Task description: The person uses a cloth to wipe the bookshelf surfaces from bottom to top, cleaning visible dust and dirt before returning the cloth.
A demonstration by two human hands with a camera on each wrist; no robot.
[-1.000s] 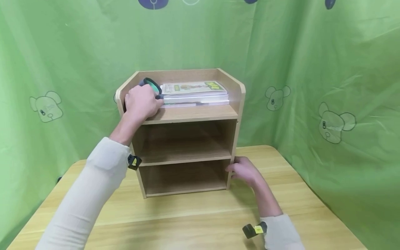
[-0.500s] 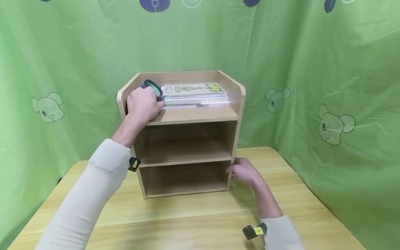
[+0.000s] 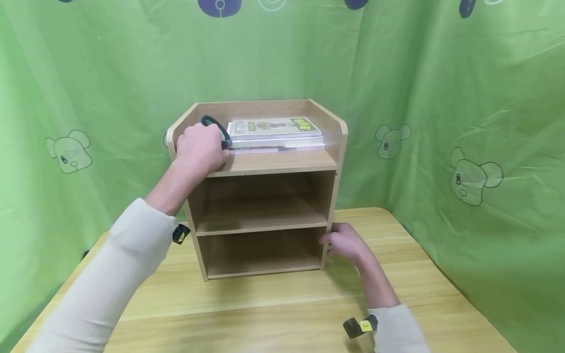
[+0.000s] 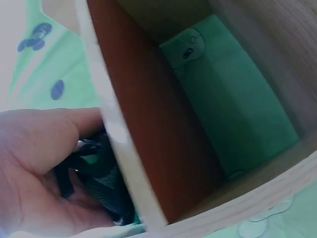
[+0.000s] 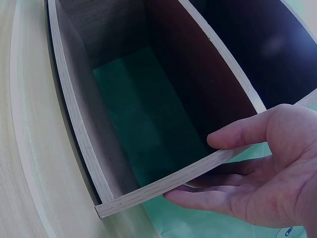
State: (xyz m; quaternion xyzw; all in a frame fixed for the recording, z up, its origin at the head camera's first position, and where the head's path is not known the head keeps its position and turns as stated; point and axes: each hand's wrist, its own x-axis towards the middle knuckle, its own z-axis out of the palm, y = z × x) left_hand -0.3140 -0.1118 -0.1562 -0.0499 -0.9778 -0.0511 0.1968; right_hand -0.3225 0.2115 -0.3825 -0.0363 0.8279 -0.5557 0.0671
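Note:
A light wooden three-tier shelf [image 3: 265, 228] stands on the table. On its top tier, at the left end, my left hand [image 3: 200, 147] grips a small dark object [image 4: 101, 173] with a black looped rim and some green inside it. The palm hides most of it; I cannot tell its kind. In the left wrist view, fingers and thumb curl round it, close against the edge of the top board. My right hand [image 3: 346, 241] grips the right side panel low down, with the thumb inside the bottom tier and the fingers [image 5: 203, 198] outside, as the right wrist view shows.
A stack of books [image 3: 275, 135] lies flat on the top tier, right beside the left hand. Raised panels border that tier at the back and sides. A green curtain [image 3: 441, 98] surrounds the wooden table [image 3: 265, 314] behind and at both sides.
The dark object has tilted and its rim now sits lower against the books. My left wrist and forearm have shifted slightly left. The right hand keeps its hold on the panel.

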